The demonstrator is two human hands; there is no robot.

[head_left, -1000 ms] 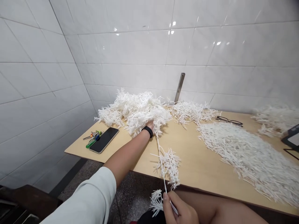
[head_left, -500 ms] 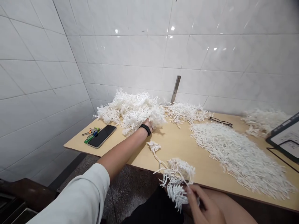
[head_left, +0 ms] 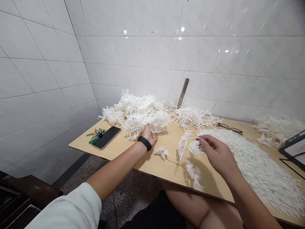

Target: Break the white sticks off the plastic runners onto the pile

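A fluffy heap of white branched plastic sprigs (head_left: 135,111) lies at the back left of the table. My left hand (head_left: 149,135), a black band on its wrist, reaches to the front of this heap. Its thumb stands apart from the fingers, whose tips are partly hidden by the strands. Over the middle of the table, my right hand (head_left: 218,152) is closed in a pinch on the thin stem of a white plastic sprig (head_left: 183,144). Several feathery tufts hang from it, partly blurred, and one tuft (head_left: 162,153) rests near my left wrist.
A phone (head_left: 106,137) and keys (head_left: 98,133) lie at the left. Loose white pieces (head_left: 262,171) spread over the right side, with glasses (head_left: 230,128) behind them. More sprigs (head_left: 194,116) lie by a metal bar (head_left: 183,93). A dark-framed tablet-like object (head_left: 294,149) stands far right.
My right hand has risen from the table's front edge to above its middle, bringing the sprig along. My left hand stays at the heap, its thumb now showing. The view has shifted slightly.
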